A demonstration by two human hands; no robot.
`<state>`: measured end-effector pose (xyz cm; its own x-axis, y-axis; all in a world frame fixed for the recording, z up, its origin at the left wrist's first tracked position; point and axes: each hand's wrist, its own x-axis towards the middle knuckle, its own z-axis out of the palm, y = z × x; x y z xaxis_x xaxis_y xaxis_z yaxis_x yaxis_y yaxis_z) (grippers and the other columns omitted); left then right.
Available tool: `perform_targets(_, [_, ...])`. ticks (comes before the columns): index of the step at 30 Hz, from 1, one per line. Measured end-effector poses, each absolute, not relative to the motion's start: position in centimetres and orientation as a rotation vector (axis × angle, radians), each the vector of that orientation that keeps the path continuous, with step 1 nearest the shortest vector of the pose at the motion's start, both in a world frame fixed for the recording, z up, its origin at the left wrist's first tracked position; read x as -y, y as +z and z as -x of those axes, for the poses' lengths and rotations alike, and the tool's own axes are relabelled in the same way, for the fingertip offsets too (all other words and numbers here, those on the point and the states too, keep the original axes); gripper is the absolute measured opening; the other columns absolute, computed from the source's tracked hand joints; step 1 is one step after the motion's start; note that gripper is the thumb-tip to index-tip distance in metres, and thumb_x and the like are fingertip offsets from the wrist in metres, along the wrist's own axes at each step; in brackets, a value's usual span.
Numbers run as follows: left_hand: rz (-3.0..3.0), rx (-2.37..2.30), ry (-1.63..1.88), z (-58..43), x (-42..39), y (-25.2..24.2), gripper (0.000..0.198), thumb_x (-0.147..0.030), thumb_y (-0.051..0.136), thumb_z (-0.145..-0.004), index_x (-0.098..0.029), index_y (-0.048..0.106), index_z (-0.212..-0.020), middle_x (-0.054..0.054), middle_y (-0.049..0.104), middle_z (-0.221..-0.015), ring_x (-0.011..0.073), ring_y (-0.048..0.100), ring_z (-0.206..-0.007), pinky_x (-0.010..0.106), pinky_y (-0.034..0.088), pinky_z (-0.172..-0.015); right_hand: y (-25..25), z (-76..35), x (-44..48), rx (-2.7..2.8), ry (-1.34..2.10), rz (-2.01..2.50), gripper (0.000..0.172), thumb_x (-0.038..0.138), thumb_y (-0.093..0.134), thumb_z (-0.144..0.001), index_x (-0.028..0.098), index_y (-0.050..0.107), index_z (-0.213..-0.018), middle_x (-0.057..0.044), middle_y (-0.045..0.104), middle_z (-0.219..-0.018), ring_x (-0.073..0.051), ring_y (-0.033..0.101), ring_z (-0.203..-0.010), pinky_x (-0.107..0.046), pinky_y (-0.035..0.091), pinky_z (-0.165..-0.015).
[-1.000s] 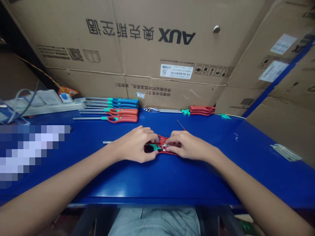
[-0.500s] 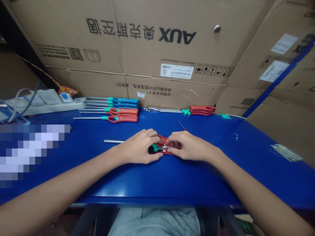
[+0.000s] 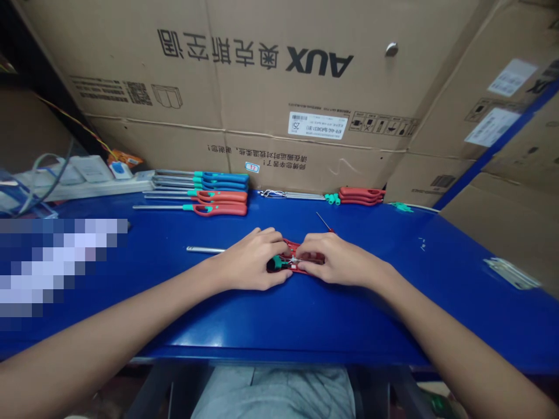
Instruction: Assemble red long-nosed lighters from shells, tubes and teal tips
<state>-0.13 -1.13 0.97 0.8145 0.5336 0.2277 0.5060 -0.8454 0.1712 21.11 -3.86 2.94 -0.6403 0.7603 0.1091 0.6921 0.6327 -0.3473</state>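
Observation:
Around the left part of an opened red lighter housing (image 3: 290, 247) on the table, my left hand (image 3: 255, 262) is closed, fingers at the far edge and thumb at the near one. A green piece (image 3: 276, 263) shows under its palm, and a metal tube (image 3: 204, 250) sticks out to the left. My right hand (image 3: 340, 259) is closed over the housing's right part, thumb and fingers pinching a small clear part with a white end, mostly hidden by the fingers. Thin wires run between the hands. Just beyond my right hand lies a thin metal rod (image 3: 324, 221) with a red end.
Long lighters with blue and red handles (image 3: 225, 208) lie at the back left beside a power strip (image 3: 109, 185). Metal tubes (image 3: 301, 196), green pieces (image 3: 332, 199) and red housings (image 3: 362, 196) line the back. Flat metal pieces (image 3: 513, 273) lie right. Cardboard (image 3: 253, 116) stands behind.
The view has shifted slightly, so everything sits a little further right. Both hands keep nearly the same hold on the lighter; the right fingers have moved only slightly over the inner part.

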Motion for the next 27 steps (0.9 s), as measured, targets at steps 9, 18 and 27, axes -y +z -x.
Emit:
perform_targets(9, [-2.886,-0.831,0.436,0.25,1.08,1.21,0.027,-0.042,0.058,-0.084,-0.017,0.063,-0.091,0.005,0.062,-0.090,0.0206,0.056,-0.086,0.034,0.040,-0.077,3.30,-21.16,3.89,2.632,0.405,1.220,0.014,0.022,0.056,-0.087,0.018,0.069,-0.091,-0.005,0.061,-0.082,-0.013,0.054,-0.071,-0.025,0.040,-0.064])
perform_targets(18, [-2.882,-0.867,0.436,0.34,1.01,1.61,0.029,-0.044,0.062,-0.080,-0.016,0.063,-0.087,0.005,0.060,-0.085,0.0194,0.056,-0.080,0.030,0.041,-0.072,3.20,-21.10,3.71,2.631,0.418,1.233,0.015,0.024,0.056,-0.086,0.016,0.069,-0.088,-0.005,0.061,-0.080,-0.013,0.053,-0.069,-0.025,0.039,-0.062])
perform_targets(27, [-2.898,-0.849,0.408,0.55,0.96,1.89,0.030,-0.045,0.061,-0.082,-0.015,0.064,-0.082,0.004,0.058,-0.079,0.0175,0.055,-0.074,0.028,0.041,-0.068,3.08,-21.34,3.62,2.622,0.441,1.212,0.015,0.022,0.058,-0.085,0.016,0.072,-0.089,-0.006,0.065,-0.083,-0.014,0.056,-0.070,-0.025,0.040,-0.064])
